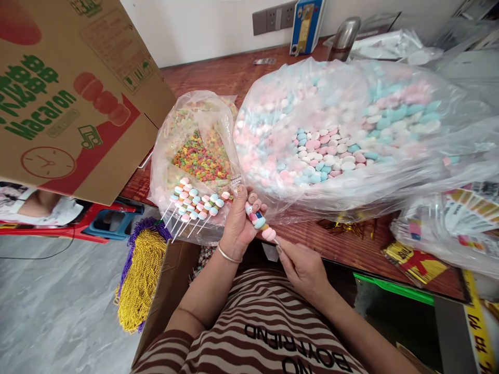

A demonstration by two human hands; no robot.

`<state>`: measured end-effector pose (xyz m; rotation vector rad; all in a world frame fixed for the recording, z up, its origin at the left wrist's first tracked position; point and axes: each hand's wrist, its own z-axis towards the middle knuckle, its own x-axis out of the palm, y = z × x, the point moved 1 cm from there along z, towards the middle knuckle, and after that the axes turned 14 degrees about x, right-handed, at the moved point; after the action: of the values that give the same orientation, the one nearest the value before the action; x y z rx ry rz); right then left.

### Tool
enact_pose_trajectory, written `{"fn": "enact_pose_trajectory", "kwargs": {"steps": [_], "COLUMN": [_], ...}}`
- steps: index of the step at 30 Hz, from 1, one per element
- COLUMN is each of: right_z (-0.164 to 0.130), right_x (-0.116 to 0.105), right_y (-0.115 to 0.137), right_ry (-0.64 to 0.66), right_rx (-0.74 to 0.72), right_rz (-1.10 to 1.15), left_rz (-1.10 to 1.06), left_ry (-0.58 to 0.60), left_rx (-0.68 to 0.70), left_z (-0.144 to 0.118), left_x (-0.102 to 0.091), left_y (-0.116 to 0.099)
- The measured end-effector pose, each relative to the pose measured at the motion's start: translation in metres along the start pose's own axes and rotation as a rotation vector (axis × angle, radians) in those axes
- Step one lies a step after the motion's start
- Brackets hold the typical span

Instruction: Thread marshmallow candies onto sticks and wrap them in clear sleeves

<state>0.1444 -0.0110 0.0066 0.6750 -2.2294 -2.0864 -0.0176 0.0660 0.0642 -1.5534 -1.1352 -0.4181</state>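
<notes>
My left hand [238,227] is curled round the upper part of a marshmallow skewer [268,234], with pink, blue and orange pieces showing past the fingers. The bare end of its stick is pinched in my right hand [306,267], just below a pink piece. Left of my left hand, several filled marshmallow skewers [195,201] lie side by side on a clear bag [159,156] of small coloured rings [202,158]. Behind my hands, a large clear bag [268,88] lies open over loose pink, white and blue marshmallows [331,150]. My left fingers partly hide the held pieces.
A large cardboard box [70,104] stands at the left of the wooden table [206,72]. Gold bead strings [144,280] hang by the table's left side. A blue box [306,26] and a metal flask [345,36] stand at the back. Packets [415,262] lie at the right edge.
</notes>
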Motion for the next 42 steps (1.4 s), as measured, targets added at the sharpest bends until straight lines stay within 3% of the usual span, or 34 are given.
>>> {"fn": "enact_pose_trajectory", "kwargs": {"steps": [3,6,9,12,14,18,22,25,29,31,33,35,38,42], "right_z": [0.003,0.005,0.008,0.010,0.011,0.011,0.010,0.009,0.010,0.010,0.009,0.008,0.008,0.009], "right_x": [-0.005,-0.002,0.003,0.005,0.004,0.002,0.010,0.013,0.004,0.000,-0.002,-0.001,0.001,0.006], "right_y": [-0.006,-0.005,0.001,0.008,0.011,0.014,0.016,0.016,0.013,0.011,0.010,0.011,0.016,0.022], "right_ry": [-0.290,-0.330,-0.199,0.110,0.284,0.462,0.483,0.326,-0.093,-0.224,-0.274,-0.297,-0.226,0.120], "right_rx": [-0.251,-0.260,-0.022,0.337,0.490,0.578,0.577,0.445,-0.018,-0.238,-0.381,-0.429,-0.275,0.185], "right_rz": [-0.470,-0.514,-0.128,0.476,0.774,1.007,1.076,0.833,-0.033,-0.378,-0.562,-0.595,-0.345,0.390], "left_rz": [0.044,0.071,0.043,0.040,0.059,0.025,-0.078,-0.133,-0.146,-0.108,-0.057,-0.005,0.040,0.037], "left_ry": [-0.030,-0.048,-0.015,0.050,0.067,0.093,0.119,0.039,-0.042,-0.078,-0.106,-0.107,-0.015,0.141], "left_rx": [0.019,0.053,0.064,0.003,-0.005,0.035,-0.010,-0.033,-0.060,-0.073,-0.065,-0.021,0.052,-0.016], "left_z": [0.002,-0.002,-0.010,-0.011,-0.005,0.008,0.009,0.005,0.002,0.000,-0.002,-0.005,-0.013,-0.021], "left_x": [-0.003,-0.004,-0.006,-0.010,-0.013,-0.016,-0.011,-0.004,0.007,0.011,0.013,0.015,0.013,0.005], "left_y": [0.002,0.011,0.021,0.022,0.015,0.000,0.000,0.005,0.007,0.006,0.006,0.008,0.014,0.021]}}
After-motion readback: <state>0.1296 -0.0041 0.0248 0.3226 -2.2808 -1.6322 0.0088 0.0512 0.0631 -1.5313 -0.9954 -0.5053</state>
